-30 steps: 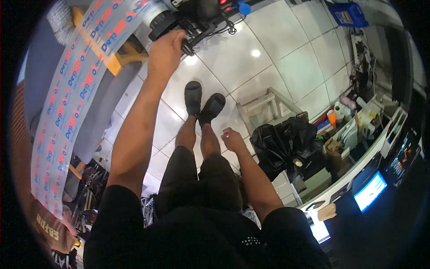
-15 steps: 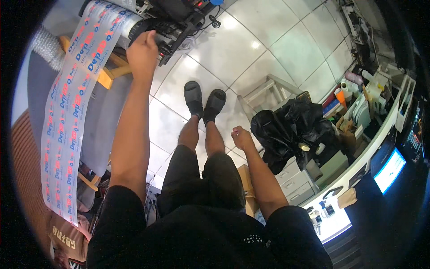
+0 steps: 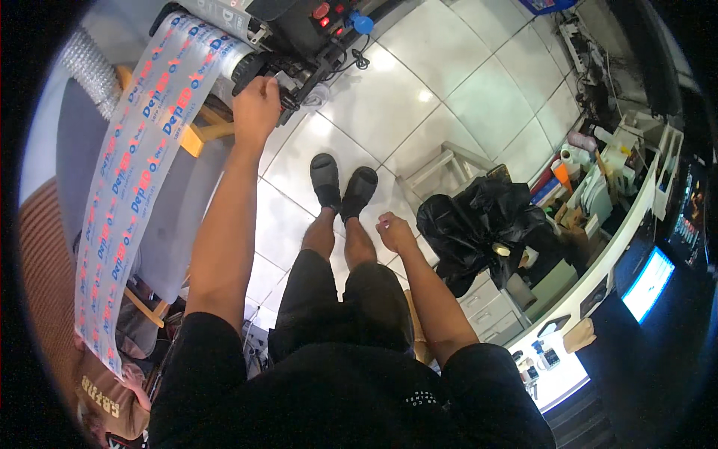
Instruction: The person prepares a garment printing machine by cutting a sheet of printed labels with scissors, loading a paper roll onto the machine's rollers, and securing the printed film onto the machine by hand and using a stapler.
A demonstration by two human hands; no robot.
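My left hand [image 3: 256, 112] is closed at the end of a dark machine [image 3: 303, 37], beside a black ring [image 3: 250, 71] on a roller. Its fingers are curled round a part that they hide. From this roller a long clear plastic sheet [image 3: 138, 165], printed in blue and red, hangs down to the left. Another person's hand [image 3: 133, 378] is at the sheet's lower end. My right hand [image 3: 395, 232] hangs in front of my legs, away from the machine, its fingers curled in; whether anything small is inside cannot be seen.
Wooden legs [image 3: 198, 138] and a roll of bubble wrap [image 3: 90, 67] are near the sheet. To the right are a stool [image 3: 449, 168] and a black plastic bag [image 3: 479, 221]. A curved white desk [image 3: 598, 269] carries crowded supplies. White tiles [image 3: 404, 97] cover the floor.
The whole view has shifted, bringing more of the machine and its red lit buttons into sight. My left hand stays at the machine. The right hand is slightly further left and lower.
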